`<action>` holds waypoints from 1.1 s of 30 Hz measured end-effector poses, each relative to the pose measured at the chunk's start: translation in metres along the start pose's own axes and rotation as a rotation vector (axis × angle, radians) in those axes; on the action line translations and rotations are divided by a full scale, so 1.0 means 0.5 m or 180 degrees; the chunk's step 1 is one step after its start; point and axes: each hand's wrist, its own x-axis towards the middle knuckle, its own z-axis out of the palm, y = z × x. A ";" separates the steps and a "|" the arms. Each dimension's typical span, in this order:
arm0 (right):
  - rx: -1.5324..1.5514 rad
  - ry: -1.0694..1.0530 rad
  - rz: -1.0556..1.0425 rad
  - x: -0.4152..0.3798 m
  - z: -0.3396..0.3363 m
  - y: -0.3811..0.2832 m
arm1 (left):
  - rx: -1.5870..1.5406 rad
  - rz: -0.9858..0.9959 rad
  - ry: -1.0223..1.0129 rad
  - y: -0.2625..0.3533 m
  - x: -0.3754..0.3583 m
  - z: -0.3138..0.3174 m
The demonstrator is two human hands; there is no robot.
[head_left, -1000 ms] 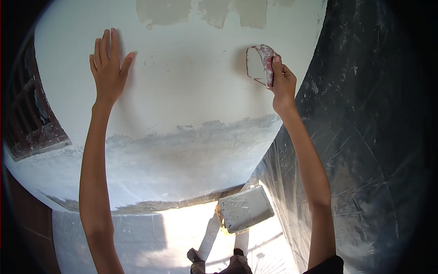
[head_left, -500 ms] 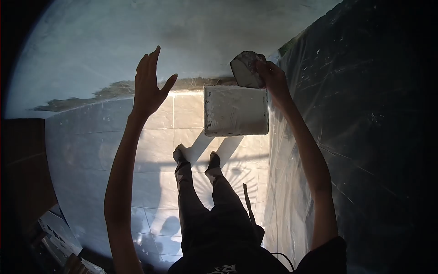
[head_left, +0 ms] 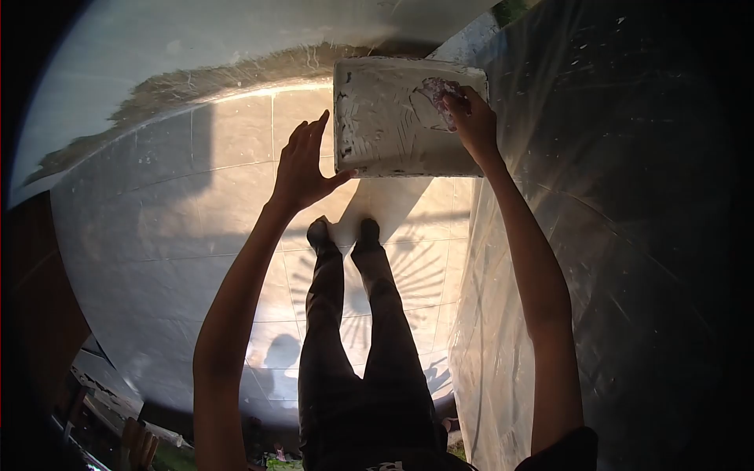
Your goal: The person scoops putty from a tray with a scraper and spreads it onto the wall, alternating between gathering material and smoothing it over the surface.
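Observation:
A rectangular tray (head_left: 377, 118), its inside coated with pale grey paste and its rim crusted, is in front of me at the wall's foot. In my right hand (head_left: 477, 125) is a rounded, flat pad (head_left: 441, 96) smeared with dried paste, its working face down on the paste in the tray's right half. My left hand (head_left: 305, 169) is at the tray's left side, fingers stretched up and thumb spread. The thumb tip reaches the tray's lower left corner, and the palm holds nothing.
A pale wall (head_left: 259, 31) rises ahead, with a rough dark band (head_left: 173, 90) along its base. Tiled floor (head_left: 165, 228) lies below, with my feet and shadows on it. Clear plastic sheeting (head_left: 503, 330) hangs along the right. Wooden pieces (head_left: 137, 443) lie at lower left.
My right hand has brought the pad down from near the wall into the tray. My left hand has moved right and down to the tray's corner. The view has tilted.

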 end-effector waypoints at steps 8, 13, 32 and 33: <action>-0.0680 0.0167 -0.0938 0.068 0.063 0.142 | 0.0120 -0.0024 0.0259 -0.053 0.022 0.185; -0.1159 0.0099 -0.1040 0.088 0.090 0.146 | -0.0290 -0.0353 0.0139 -0.040 0.028 0.227; -0.1852 0.0391 -0.2168 0.038 0.157 0.179 | 0.0056 -0.0494 0.0552 -0.062 0.013 0.266; -0.1600 0.0340 -0.2399 0.022 0.158 0.183 | 0.0039 -0.0474 0.0606 -0.064 0.013 0.270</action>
